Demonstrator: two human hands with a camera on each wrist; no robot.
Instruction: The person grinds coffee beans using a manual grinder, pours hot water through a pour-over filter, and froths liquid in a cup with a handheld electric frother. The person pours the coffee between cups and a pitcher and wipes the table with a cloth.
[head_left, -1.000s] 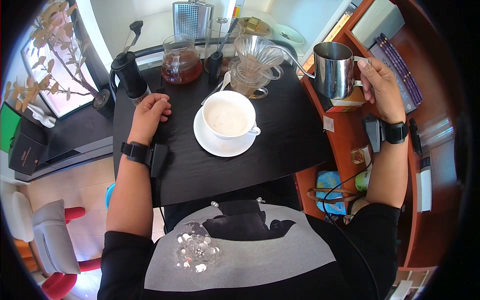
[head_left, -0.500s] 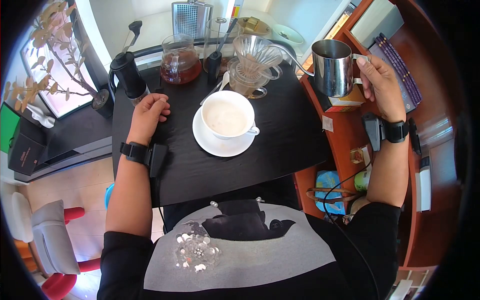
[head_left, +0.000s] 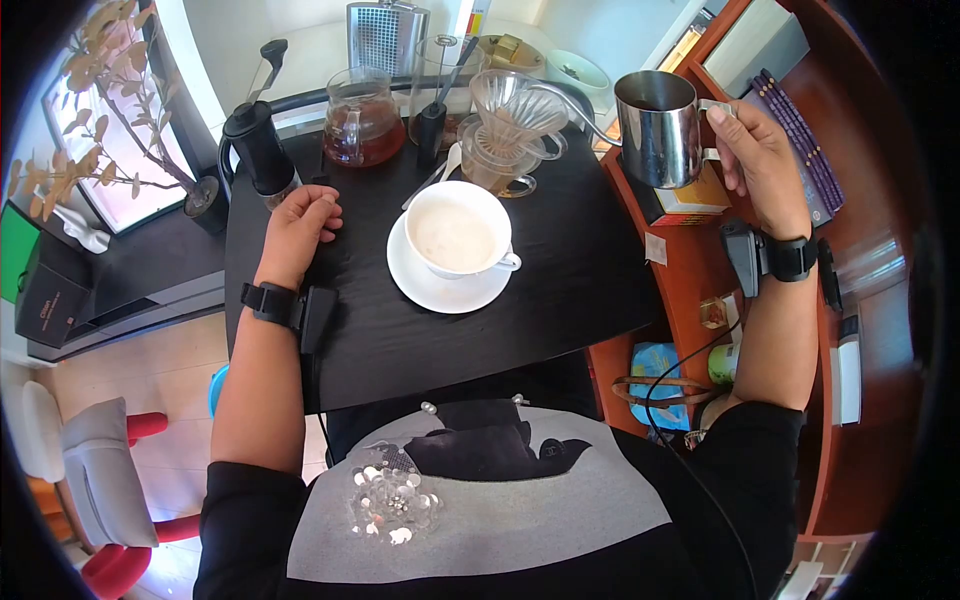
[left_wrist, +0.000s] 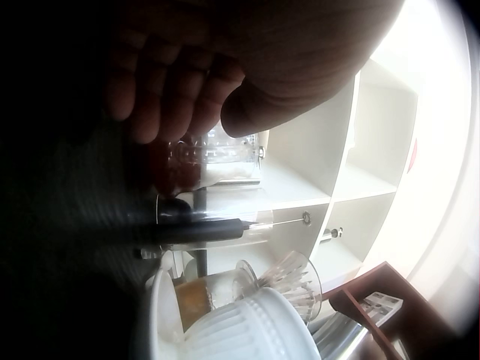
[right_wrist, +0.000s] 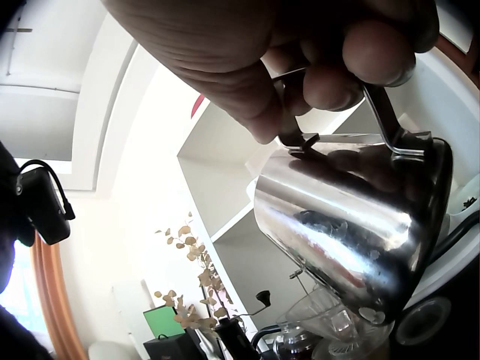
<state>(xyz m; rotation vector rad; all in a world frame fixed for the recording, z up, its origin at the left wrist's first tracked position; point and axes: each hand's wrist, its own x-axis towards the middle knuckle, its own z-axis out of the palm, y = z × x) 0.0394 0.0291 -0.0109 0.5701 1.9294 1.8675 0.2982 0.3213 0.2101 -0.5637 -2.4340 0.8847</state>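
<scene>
My right hand [head_left: 758, 165] grips the handle of a steel gooseneck pitcher [head_left: 660, 135], held up beyond the table's right edge with its spout toward the left. In the right wrist view the fingers and thumb [right_wrist: 262, 124] close round the handle above the shiny pitcher [right_wrist: 352, 217]. On the table's left side rests my left hand [head_left: 297, 232], fingers loosely curled, holding nothing, beside the black grinder [head_left: 258, 150]. A white cup [head_left: 455, 232] of pale foamy liquid stands on a white saucer [head_left: 440, 293] between the hands. In the left wrist view the hand [left_wrist: 217, 71] hangs above the cup [left_wrist: 251, 334].
At the table's back stand a glass server [head_left: 362, 135] with reddish-brown liquid, a black frother [head_left: 431, 130] and a clear ribbed dripper [head_left: 515, 105] on a glass vessel. A small box [head_left: 695, 198] lies on the red-brown shelf [head_left: 680, 290] at the right.
My right hand has moved slightly left and up with the pitcher. The left hand and the cup stay where they were.
</scene>
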